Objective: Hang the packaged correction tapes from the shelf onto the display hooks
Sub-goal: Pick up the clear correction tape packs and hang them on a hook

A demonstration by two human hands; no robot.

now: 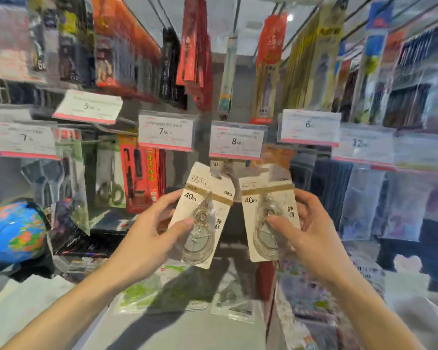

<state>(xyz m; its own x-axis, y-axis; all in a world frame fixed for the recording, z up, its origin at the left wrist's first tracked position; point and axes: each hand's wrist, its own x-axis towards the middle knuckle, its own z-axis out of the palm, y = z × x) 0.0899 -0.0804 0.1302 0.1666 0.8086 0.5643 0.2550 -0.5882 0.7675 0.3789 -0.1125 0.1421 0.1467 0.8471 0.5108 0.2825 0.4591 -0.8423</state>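
Both hands raised before the display, each pinching one packaged correction tape. Left hand (151, 227): thumb on the clear blister, fingers behind the card, holding the left correction tape pack (202, 215) tilted to the right. Right hand (305, 231): thumb on the blister, fingers curled round the card's right edge, holding the right correction tape pack (268, 213) nearly upright. Packs side by side, apart, both just below the 8.00 price tag (238, 142). A third pack (219, 166) hangs behind them under that tag. Globe (14, 229) at lower left; scissors pack (110, 173) hanging left of centre.
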